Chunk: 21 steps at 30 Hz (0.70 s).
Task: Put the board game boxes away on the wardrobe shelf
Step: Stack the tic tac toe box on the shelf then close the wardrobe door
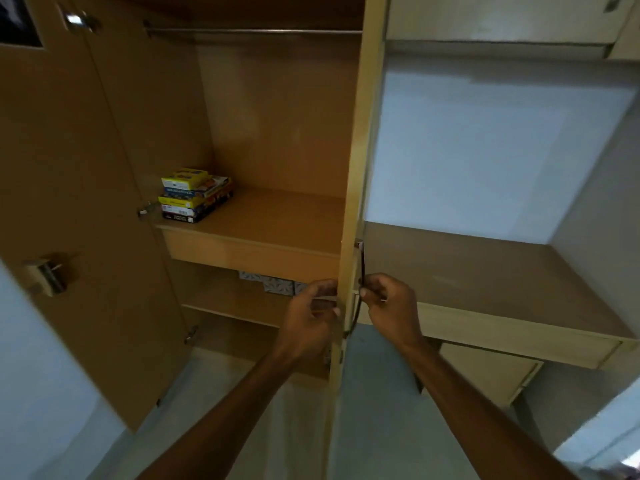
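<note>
A stack of several board game boxes (195,195), yellow, blue and black, lies at the left back of the wooden wardrobe shelf (277,223). An open wardrobe door (360,168) is seen edge-on in the middle. My right hand (388,306) is closed on the dark door handle (361,271) on the door's right face. My left hand (308,317) grips the door's edge from the left side, just below the shelf front. Neither hand holds a box.
The left wardrobe door (69,202) stands wide open with metal handles (48,275). A hanging rail (252,31) runs across the top. Patterned boxes (273,284) sit on a lower shelf. To the right is an open desk-like surface (485,278) against a white wall.
</note>
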Each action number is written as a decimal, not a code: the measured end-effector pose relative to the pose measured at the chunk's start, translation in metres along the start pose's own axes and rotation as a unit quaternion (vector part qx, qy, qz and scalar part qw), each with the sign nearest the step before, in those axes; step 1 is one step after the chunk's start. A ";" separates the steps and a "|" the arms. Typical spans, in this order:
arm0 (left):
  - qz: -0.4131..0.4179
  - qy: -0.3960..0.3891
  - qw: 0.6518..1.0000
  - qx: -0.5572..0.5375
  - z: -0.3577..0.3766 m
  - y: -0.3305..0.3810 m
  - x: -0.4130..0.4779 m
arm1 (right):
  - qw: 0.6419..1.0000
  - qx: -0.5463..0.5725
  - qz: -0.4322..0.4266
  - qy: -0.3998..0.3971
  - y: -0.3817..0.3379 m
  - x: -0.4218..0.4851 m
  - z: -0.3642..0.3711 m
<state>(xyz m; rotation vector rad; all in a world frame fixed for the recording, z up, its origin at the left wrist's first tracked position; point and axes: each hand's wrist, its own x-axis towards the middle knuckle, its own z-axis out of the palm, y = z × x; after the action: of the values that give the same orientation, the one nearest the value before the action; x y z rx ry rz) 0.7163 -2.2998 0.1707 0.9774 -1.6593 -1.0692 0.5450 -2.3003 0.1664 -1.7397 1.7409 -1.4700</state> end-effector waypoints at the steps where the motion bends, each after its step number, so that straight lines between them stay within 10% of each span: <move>1: -0.001 0.015 1.000 0.000 -0.013 -0.004 0.000 | 1.000 0.009 -0.007 -0.018 -0.004 0.004 0.012; 12: -0.002 0.092 0.995 -0.026 -0.186 -0.054 0.074 | 0.990 0.007 -0.075 -0.123 -0.067 0.103 0.203; 21: -0.104 0.037 0.991 -0.077 -0.292 -0.115 0.229 | 0.996 -0.081 -0.023 -0.024 -0.076 0.211 0.339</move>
<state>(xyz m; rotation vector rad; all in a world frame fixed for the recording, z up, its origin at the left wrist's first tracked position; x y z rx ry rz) 0.9462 -2.6123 0.1865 1.0922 -1.4144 -1.2630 0.8020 -2.6157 0.1681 -1.8913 1.8516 -1.3262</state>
